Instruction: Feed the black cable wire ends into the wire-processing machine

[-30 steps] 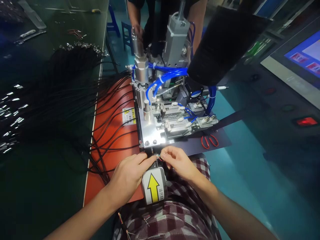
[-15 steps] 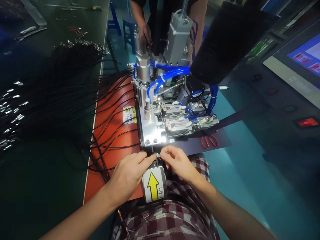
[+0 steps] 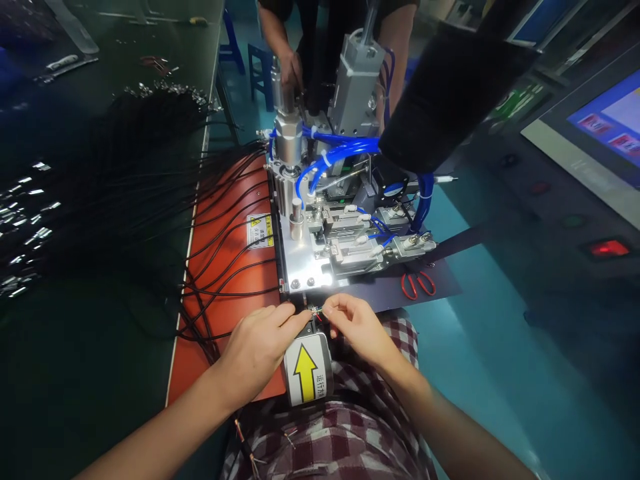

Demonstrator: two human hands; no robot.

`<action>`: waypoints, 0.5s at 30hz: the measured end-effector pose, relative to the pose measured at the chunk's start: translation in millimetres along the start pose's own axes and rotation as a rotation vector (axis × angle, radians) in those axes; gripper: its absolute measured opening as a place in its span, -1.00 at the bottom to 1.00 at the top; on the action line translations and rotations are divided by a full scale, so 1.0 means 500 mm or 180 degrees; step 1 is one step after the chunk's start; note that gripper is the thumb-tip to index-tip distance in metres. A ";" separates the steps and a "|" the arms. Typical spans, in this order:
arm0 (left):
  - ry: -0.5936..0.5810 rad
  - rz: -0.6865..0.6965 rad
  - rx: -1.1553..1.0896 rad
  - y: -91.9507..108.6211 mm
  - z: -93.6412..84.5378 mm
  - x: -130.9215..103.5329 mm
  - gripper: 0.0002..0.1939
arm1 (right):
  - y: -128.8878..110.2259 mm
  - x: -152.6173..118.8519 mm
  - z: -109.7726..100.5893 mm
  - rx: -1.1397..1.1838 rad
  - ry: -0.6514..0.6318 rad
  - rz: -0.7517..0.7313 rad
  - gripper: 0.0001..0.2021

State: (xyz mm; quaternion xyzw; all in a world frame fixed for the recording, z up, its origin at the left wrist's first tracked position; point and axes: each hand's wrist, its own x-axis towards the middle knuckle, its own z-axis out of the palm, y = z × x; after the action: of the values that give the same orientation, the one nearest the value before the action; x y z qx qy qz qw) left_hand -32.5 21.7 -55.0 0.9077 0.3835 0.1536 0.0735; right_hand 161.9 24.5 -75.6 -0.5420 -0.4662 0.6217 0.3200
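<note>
Fine coloured wires show between my two hands, just in front of the machine's silver plate. My right hand pinches the wire ends between thumb and fingertips. Reaching in from the left, my left hand has its index finger and thumb extended by the wires; what lies under its fingertips is hidden. Below them is a rounded cover with a yellow arrow. Black cables run across the orange board to the machine's left edge.
Red-handled scissors lie on the dark plate at right. A big bundle of black cables covers the left table. Blue tubes and a black cylinder rise over the machine. Another person's hand is behind it; a screen stands right.
My right hand has shifted very slightly to the right, with its fingertips still on the wires. My left hand stays almost where it was. The camera view has moved a little.
</note>
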 end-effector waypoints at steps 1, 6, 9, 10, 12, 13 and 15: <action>-0.0008 -0.0005 -0.0007 0.000 0.000 0.000 -0.70 | 0.000 -0.003 0.000 -0.0100 0.0106 -0.0091 -0.80; -0.0045 -0.0024 0.0007 -0.002 0.003 -0.002 -0.69 | -0.002 -0.011 0.015 -0.0876 0.0672 -0.0734 -0.85; -0.0069 -0.0020 0.0022 -0.002 0.002 -0.004 -0.70 | -0.003 -0.012 0.026 -0.1221 0.0791 -0.0915 -0.85; -0.0071 -0.0013 0.0023 -0.001 0.002 -0.004 -0.71 | -0.002 -0.011 0.029 -0.1251 0.0804 -0.0912 -0.85; -0.0084 -0.0003 0.0017 -0.001 0.001 -0.004 -0.72 | 0.003 -0.009 0.032 -0.1149 0.0798 -0.0814 -0.84; -0.0102 -0.0005 0.0010 0.000 0.000 -0.004 -0.72 | 0.007 -0.007 0.032 -0.1011 0.0739 -0.0692 -0.83; -0.0147 -0.0020 -0.0008 0.000 0.000 -0.003 -0.73 | 0.017 -0.002 0.028 -0.0658 0.0526 -0.0333 -0.81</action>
State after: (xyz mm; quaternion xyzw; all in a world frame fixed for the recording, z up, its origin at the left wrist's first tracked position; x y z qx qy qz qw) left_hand -33.5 20.4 -55.1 0.9097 0.3843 0.1328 0.0841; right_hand 149.2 17.4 -83.6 -0.5963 -0.5274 0.5061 0.3317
